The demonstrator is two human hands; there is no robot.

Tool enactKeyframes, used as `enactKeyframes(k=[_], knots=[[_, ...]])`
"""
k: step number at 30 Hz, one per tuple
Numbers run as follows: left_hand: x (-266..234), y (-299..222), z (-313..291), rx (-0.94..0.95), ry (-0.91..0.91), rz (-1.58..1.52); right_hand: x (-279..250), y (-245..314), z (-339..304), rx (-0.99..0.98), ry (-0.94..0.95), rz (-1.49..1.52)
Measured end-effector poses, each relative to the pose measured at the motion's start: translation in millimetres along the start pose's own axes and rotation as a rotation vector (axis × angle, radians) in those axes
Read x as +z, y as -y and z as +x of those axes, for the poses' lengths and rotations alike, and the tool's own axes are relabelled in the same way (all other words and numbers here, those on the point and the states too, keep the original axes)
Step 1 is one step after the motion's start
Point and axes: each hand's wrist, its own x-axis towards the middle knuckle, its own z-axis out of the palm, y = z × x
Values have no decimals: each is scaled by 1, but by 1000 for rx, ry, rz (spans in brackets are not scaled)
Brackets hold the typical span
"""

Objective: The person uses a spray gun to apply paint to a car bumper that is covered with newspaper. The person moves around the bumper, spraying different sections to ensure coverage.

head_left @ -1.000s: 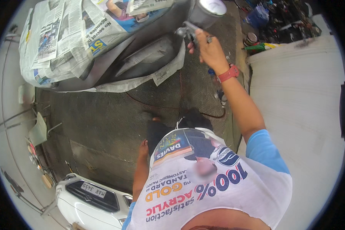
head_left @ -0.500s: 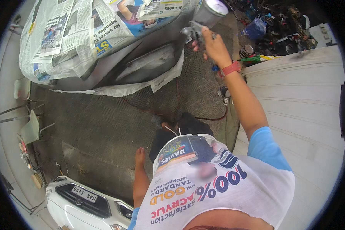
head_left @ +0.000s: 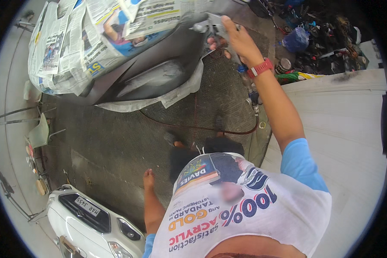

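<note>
My right hand (head_left: 244,44) is wrapped round the grip of a metal spray gun (head_left: 218,26), with the arm stretched far forward. The gun's nozzle points left, close to the grey bumper (head_left: 167,71) of a vehicle. Newspaper sheets (head_left: 159,23) and thin film cover the vehicle above the bumper, and more paper (head_left: 170,99) hangs along its lower edge. My left hand (head_left: 148,178) hangs low beside my body, away from the vehicle. It is seen end-on, so its fingers are not clear; I see no thing in it.
A dark red hose (head_left: 189,127) curves over the ground near my feet. Cluttered scrap, a blue bag (head_left: 296,39) and a can (head_left: 283,66) lie at the far right. White panelling (head_left: 327,120) borders my right. A white car (head_left: 94,219) stands behind left, near a pale chair (head_left: 39,132).
The spray gun and my right hand have shifted slightly left and farther forward, so the gun's cup has mostly left the top of the view. My feet now show more.
</note>
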Motion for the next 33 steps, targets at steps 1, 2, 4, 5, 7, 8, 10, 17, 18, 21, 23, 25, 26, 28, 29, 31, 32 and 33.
enactKeyframes(k=[1,2,4,5,7,8,10,17,18,21,23,25,26,28,29,31,32,33], knots=[[14,16,2,39,-25,-10,-7,0,9,9,63,43],[23,24,0,80,-42,-13,-15,-4,21,9,102,60],[81,16,-27,103,5,27,-32,-14,39,33,155,47],[112,8,-46,140,34,90,-37,-17,45,39,146,16],[156,-16,-88,222,102,220,-66,-31,58,70,121,-33],[170,-25,-103,233,102,242,-80,-38,68,75,113,-53],[184,-25,-128,246,95,292,-104,-48,80,87,74,-81],[139,97,-151,15,-10,183,-166,-96,122,141,-77,-33],[149,92,-154,-18,-30,96,-172,-101,128,125,-98,-48],[166,76,-176,-90,-81,-57,-183,-114,144,134,-146,-97],[169,68,-185,-74,-103,-23,-188,-126,156,160,-179,-112],[177,62,-194,-54,-113,42,-182,-138,170,178,-209,-124],[184,51,-195,-41,-110,79,-184,-147,174,173,-214,-137],[202,25,-209,33,-64,56,-184,-157,182,154,-213,-172],[210,12,-216,63,-47,45,-179,-158,180,122,-208,-166],[216,5,-221,54,-58,61,-166,-156,161,66,-194,-136],[218,2,-222,52,-61,72,-163,-155,150,60,-140,-149],[226,-3,-226,41,-51,64,-156,-148,139,40,-76,-168]])
